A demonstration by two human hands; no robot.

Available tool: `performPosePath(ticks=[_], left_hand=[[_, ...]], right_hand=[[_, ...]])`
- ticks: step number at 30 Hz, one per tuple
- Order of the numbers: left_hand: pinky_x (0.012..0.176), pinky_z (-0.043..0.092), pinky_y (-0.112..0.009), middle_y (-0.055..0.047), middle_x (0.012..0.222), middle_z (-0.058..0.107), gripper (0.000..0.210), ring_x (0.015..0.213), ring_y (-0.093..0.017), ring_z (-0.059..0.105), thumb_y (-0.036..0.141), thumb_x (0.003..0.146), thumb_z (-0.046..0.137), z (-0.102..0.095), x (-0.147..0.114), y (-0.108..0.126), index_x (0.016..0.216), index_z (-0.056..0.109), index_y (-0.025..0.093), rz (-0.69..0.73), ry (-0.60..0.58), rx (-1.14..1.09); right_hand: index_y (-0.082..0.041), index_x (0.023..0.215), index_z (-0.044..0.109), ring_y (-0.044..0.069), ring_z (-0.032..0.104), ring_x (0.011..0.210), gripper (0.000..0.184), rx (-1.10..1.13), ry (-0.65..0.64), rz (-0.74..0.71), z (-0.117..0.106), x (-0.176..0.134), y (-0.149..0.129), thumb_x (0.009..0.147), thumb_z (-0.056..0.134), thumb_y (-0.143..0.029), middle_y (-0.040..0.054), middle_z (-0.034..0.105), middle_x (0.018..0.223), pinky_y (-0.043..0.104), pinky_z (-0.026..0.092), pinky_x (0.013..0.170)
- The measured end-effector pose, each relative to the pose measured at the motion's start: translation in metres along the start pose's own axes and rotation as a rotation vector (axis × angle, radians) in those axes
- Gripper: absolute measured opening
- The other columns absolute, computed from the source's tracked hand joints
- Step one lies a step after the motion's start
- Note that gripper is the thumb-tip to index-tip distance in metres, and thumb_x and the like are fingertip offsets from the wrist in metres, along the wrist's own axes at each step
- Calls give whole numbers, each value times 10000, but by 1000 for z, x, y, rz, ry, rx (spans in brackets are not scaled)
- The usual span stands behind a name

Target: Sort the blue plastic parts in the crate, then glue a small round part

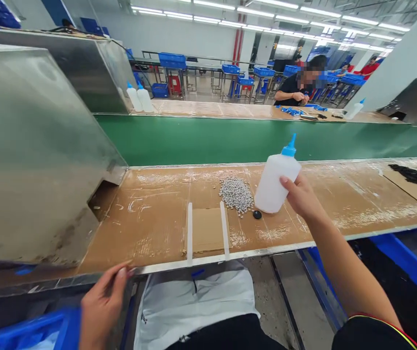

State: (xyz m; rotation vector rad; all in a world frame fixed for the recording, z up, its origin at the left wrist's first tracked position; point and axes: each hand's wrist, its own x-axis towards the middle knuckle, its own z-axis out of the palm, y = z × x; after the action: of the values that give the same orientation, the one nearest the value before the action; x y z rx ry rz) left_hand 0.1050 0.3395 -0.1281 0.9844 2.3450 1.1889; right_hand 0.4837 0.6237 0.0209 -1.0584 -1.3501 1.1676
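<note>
My right hand (301, 194) grips a white squeeze bottle (272, 187) with a blue pointed nozzle cap, thumb across its side. The bottle leans slightly to the right above the cardboard-covered bench. Beside its base lies a small round black piece (257, 214). A heap of small grey pieces (236, 194) is spread just left of the bottle. My left hand (106, 299) is at the bench's front edge, thumb and fingers a little apart, nothing visible in them. Between the hands, a square cardboard pad (207, 231) is bordered by two white strips (190, 233).
A metal housing (37, 160) stands at the left. Behind the bench runs a green conveyor belt (194, 138). Black strips (412, 174) lie at the far right, and a blue bin (29, 333) is low at left. A co-worker (299, 85) sits across the belt.
</note>
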Motion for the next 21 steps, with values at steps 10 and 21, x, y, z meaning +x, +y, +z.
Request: performPosePath(ticks=[10,21], left_hand=[[1034,445,-247,-164,1429,481,1013,1238,-212,541,711,776,689,69,25,128,1475,328,72,449,-725,-508],[798,382,-267,-17,1141,631,878,968,-232,588,662,649,527,-11,87,148,1437,441,283,178,-852,642]], right_hand=[[-177,1344,380,45,600,1054,600,475,-650,-11,158,-116,57,909,689,-449,76,580,1235,127,496,919],[-98,1184,630,266,524,1046,448,-949,125,-625,18,-66,145,1033,436,-472,142,573,1135,423,419,893]])
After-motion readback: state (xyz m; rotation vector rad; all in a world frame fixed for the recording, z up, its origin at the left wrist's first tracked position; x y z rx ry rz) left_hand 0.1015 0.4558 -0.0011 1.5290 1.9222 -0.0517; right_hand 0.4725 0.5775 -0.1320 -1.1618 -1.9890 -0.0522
